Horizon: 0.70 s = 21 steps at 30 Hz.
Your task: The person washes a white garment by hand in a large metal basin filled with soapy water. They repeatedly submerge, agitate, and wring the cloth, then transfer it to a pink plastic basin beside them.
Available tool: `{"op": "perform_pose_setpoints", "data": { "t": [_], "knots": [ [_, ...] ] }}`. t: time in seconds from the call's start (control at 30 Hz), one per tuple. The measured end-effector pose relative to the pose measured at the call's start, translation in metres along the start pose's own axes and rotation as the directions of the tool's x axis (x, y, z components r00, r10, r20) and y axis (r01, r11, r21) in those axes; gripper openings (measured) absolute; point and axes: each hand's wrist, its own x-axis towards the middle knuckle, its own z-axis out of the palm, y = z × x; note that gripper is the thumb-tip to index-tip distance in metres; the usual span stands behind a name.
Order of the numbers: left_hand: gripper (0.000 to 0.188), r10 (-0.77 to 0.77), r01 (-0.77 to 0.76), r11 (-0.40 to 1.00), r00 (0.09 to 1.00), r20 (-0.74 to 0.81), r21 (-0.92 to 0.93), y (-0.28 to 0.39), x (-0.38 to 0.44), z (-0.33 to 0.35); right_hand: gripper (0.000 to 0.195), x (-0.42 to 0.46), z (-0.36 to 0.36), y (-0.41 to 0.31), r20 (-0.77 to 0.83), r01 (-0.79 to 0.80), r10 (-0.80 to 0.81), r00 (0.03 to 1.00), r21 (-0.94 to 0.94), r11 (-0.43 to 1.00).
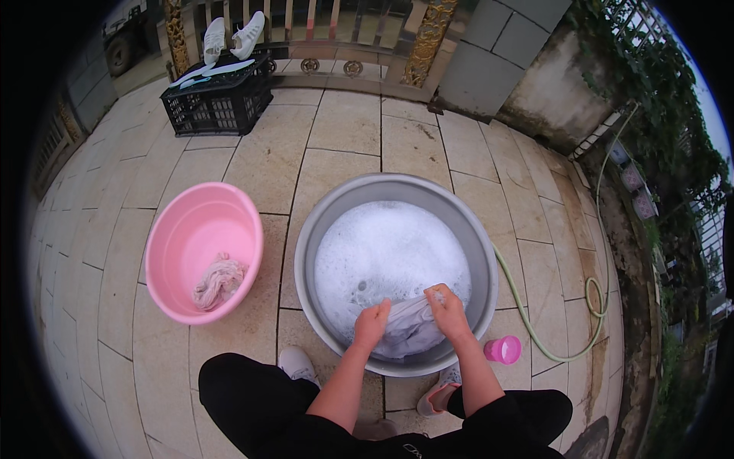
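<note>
A large round grey basin of sudsy water stands on the tiles before me. Over its near side, my left hand and my right hand both grip a wet, pale lavender cloth. The cloth is stretched between my fists, and its lower part hangs into the basin near the front rim. White foam covers most of the water. To the left, a pink plastic basin holds a twisted, pale pinkish cloth.
A pink cup with white contents sits right of the grey basin, near a green hose. At the back left, an upturned black plastic crate carries white sneakers and brushes. A metal gate stands behind.
</note>
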Motion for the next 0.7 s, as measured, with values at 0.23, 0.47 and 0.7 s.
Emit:
{"op": "perform_pose_setpoints", "data": {
  "t": [0.23,0.47,0.7],
  "knots": [
    [0.034,-0.326,0.417,0.228,0.884,0.334,-0.88,0.033,-0.013,0.019,0.03,-0.046,0.048,-0.019,0.083,0.175,-0.16,0.984,-0.226,0.958],
    [0.039,-0.106,0.121,0.948,0.992,0.065,-0.294,0.037,0.0,0.017,0.03,-0.003,0.007,-0.009,0.099,-0.371,0.366,0.925,0.438,0.819],
    [0.034,-0.525,0.464,0.813,0.846,-0.096,-0.351,-0.03,0.004,0.008,0.031,-0.028,0.004,-0.053,0.378,-0.327,0.222,0.899,0.242,0.914]
  ]
}}
